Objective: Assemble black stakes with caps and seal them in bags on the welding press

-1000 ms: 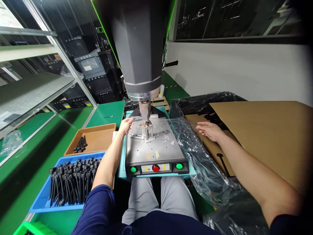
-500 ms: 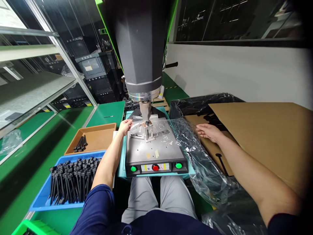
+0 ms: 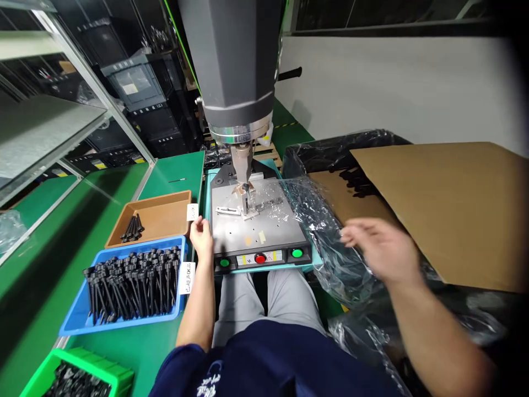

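My left hand (image 3: 201,238) is beside the left front edge of the machine's metal plate (image 3: 233,237), its fingers curled together and nothing visible in them. Blurred by motion, my right hand (image 3: 382,251) hovers over the clear plastic sheeting (image 3: 330,253) and the open carton, fingers bent inward; whether it holds anything does not show. Between the hands, the grey press head's tip (image 3: 242,162) stands over a small metal fixture (image 3: 248,207) on the plate. Green buttons (image 3: 297,253) flank a red button (image 3: 260,258) on the front panel.
To the left, a blue tray (image 3: 124,325) holds many black stemmed parts; a brown tray (image 3: 165,218) behind has several. A green bin (image 3: 119,375) of black pieces sits at lower left. On the right are a cardboard flap (image 3: 450,204) and black parts (image 3: 357,182) in the carton.
My left hand has come back toward me, from beside the fixture to the plate's front left edge. My right hand has drawn nearer to me and is blurred. The view has tilted downward.
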Demonstrator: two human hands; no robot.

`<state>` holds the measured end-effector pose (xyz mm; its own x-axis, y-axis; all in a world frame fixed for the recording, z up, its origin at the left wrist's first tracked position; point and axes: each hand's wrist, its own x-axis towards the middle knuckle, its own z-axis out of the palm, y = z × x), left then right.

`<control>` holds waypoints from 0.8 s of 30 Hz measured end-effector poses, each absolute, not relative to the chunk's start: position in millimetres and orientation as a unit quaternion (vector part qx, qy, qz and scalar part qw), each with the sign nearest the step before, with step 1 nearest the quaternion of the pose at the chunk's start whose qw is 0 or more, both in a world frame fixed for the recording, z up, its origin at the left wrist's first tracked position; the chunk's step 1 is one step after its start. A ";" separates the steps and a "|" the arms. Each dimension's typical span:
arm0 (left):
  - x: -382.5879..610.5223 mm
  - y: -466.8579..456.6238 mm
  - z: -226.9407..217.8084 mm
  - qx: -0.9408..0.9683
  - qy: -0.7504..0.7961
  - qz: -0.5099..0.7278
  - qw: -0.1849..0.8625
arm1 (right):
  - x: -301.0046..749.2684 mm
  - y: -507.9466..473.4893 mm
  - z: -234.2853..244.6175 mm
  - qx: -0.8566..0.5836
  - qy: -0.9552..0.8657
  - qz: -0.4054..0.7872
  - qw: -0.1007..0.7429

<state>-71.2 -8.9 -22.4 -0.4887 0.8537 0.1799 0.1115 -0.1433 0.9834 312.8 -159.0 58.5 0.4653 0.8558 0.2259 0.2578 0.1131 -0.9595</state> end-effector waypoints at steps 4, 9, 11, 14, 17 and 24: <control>-72.9 -85.8 -72.0 0.484 0.668 0.541 0.161 | 270.8 -181.7 -34.5 -0.680 -0.471 0.348 0.441; -86.2 -117.5 -123.5 0.523 0.670 0.467 0.243 | 267.5 -161.1 -117.6 -0.743 -0.474 0.217 0.420; -92.2 -116.2 -134.6 0.522 0.655 0.462 0.291 | 269.3 -155.8 -128.8 -0.753 -0.479 0.174 0.415; -98.2 -112.4 -142.2 0.510 0.642 0.476 0.319 | 269.8 -153.8 -135.3 -0.764 -0.481 0.146 0.406; -99.4 -110.3 -146.2 0.492 0.629 0.502 0.332 | 269.6 -153.0 -138.8 -0.781 -0.456 0.143 0.402; -100.8 -107.6 -147.6 0.476 0.613 0.519 0.358 | 273.0 -153.7 -139.6 -0.781 -0.439 0.177 0.406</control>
